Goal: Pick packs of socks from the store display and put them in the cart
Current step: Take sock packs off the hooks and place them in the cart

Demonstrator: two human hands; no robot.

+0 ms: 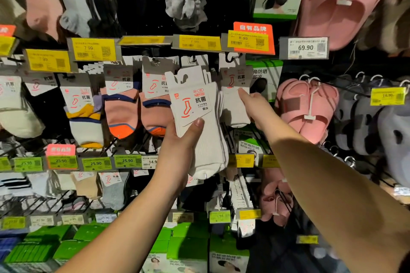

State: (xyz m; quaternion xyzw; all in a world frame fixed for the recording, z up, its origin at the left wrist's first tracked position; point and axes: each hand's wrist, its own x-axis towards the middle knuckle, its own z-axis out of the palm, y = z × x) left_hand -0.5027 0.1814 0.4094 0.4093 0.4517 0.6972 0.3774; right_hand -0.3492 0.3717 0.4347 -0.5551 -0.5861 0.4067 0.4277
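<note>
At the display's left, orange and navy sock packs (121, 106) hang from hooks under yellow price tags (94, 49). The left hand (177, 153) grips a stack of white sock packs (199, 124), thumb curled over its card, held off the hooks. Just right, the right hand (253, 106) pinches a hanging white sock pack (235, 99). Pink slippers (308, 106) hang beyond.
</note>
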